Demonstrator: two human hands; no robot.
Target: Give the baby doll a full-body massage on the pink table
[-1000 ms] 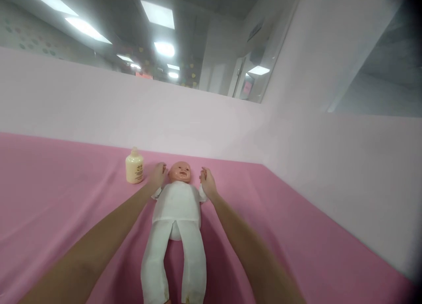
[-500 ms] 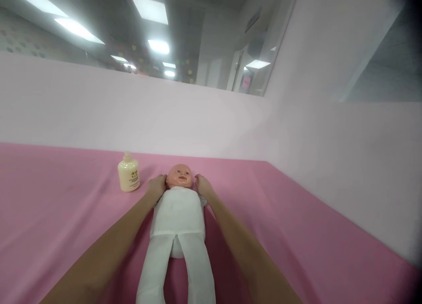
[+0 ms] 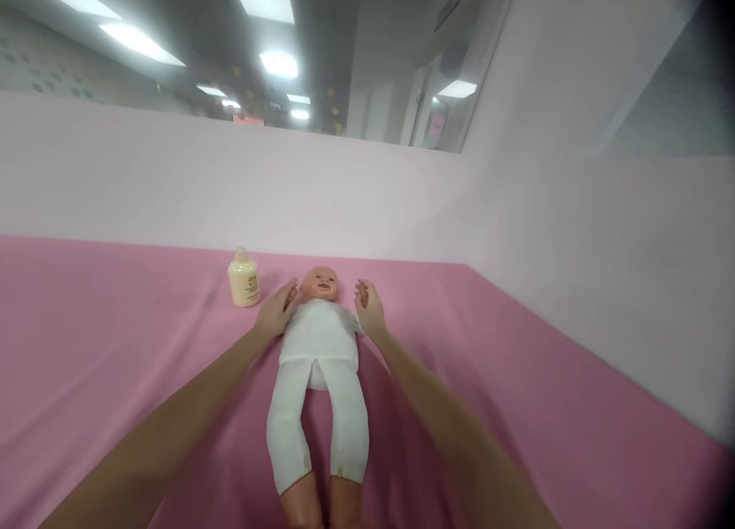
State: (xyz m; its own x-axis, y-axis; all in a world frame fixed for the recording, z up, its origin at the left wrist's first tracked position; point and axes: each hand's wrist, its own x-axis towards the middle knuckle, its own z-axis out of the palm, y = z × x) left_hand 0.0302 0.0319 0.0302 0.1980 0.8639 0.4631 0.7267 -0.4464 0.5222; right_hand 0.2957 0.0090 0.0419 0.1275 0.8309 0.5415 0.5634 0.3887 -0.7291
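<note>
A baby doll [image 3: 320,330] in a white top and trousers lies on its back, head at the far end and bare lower legs towards me. My left hand [image 3: 276,311] is curled round one of the doll's hands, beside its head. On the other side, my right hand [image 3: 370,313] has its fingers bent round the doll's other hand, just past a white sleeve. Both small hands are mostly covered by my fingers. Left of my left hand stands a cream pump bottle [image 3: 244,282], upright and untouched.
A pink cloth surface [image 3: 143,322] with soft folds lies under everything. Pale walls [image 3: 321,200] rise behind it and on the right. Above the back wall, a glass or mirror panel [image 3: 321,54] shows ceiling lights.
The view has shifted, so the doll's feet end shows more. My hands now sit a little farther out from the doll's head, with their fingers pointing upward.
</note>
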